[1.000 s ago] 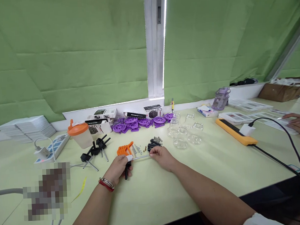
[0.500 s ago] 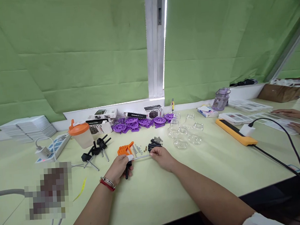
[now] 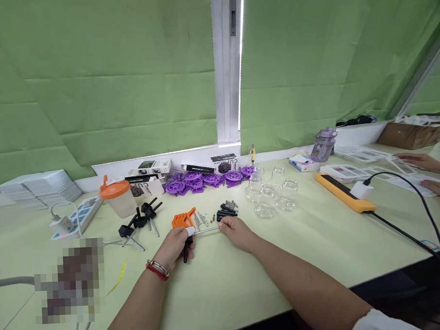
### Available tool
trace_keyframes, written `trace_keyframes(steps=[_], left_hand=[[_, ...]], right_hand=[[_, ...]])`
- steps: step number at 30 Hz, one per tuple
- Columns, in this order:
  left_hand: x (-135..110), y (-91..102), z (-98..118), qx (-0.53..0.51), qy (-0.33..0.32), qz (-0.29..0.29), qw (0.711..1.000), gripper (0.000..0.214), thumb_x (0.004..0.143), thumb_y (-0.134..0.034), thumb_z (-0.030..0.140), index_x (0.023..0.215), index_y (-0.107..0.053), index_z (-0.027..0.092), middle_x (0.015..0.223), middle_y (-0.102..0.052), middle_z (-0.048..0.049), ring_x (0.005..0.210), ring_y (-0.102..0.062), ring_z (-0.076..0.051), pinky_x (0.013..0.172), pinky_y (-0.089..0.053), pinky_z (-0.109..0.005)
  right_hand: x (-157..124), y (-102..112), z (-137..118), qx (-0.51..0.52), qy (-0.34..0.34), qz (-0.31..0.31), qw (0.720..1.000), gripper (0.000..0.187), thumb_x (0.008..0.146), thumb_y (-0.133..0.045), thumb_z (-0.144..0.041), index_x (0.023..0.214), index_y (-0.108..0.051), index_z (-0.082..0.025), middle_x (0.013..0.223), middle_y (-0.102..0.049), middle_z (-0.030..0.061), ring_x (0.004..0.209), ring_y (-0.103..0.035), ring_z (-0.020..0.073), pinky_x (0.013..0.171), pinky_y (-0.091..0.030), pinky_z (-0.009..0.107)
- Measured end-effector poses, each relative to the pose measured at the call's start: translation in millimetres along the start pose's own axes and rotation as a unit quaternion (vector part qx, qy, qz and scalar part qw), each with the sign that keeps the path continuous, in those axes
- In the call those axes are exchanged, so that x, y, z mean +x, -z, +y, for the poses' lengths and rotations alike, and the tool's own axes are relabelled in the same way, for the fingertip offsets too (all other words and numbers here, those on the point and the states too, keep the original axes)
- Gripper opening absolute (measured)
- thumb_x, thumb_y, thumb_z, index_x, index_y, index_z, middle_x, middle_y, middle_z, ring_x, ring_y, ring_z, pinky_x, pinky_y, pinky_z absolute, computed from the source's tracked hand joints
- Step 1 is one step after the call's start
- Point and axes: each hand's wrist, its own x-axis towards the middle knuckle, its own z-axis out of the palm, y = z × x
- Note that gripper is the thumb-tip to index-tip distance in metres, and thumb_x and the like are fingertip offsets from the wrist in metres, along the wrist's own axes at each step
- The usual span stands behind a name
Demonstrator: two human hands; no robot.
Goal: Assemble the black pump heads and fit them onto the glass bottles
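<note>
My left hand is closed on a black plastic part with a metal rod reaching out to the right. A white covering sits on that hand's thumb. My right hand pinches the rod's far end between thumb and fingers. Just beyond my hands lie orange clips, small screws, black cylindrical pieces and springs. To the left rest several black parts with metal rods, like the held one. My left palm hides some of the black part.
Purple wheel-shaped parts lie along the back beside cardboard boxes. Clear glass jars stand to the right. An orange-lidded cup, a white power strip and a yellow power strip flank the work area. A co-worker's hands are far right.
My hands and the rod keep nearly the same position. At far right, the co-worker's hand has raised a clear-framed piece from the table.
</note>
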Motion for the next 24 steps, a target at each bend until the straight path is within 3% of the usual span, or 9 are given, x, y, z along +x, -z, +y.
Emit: trace_keyframes(steps=[10, 24], left_hand=[[0.4, 0.9, -0.7, 0.003, -0.007, -0.013, 1.0, 0.024, 0.077, -0.049, 0.043, 0.079, -0.043, 0.019, 0.059, -0.058, 0.0013, 0.04, -0.056, -0.012, 0.034, -0.027, -0.02], [-0.3, -1.0, 0.1, 0.004, -0.005, -0.008, 1.0, 0.027, 0.076, -0.05, 0.045, 0.08, -0.042, 0.019, 0.058, -0.057, 0.0012, 0.04, -0.055, -0.012, 0.034, -0.026, -0.019]], right_hand=[[0.4, -1.9, 3.2, -0.012, -0.012, 0.015, 1.0, 0.023, 0.088, -0.042, -0.039, 0.079, -0.05, -0.02, 0.062, -0.042, -0.0045, 0.056, -0.036, 0.0109, 0.054, -0.029, 0.024], [0.4, -0.8, -2.8, -0.072, 0.002, 0.01, 0.997, 0.038, 0.092, -0.036, -0.044, 0.063, -0.039, -0.02, 0.057, -0.04, -0.0033, 0.055, -0.035, 0.0112, 0.053, -0.023, 0.025]])
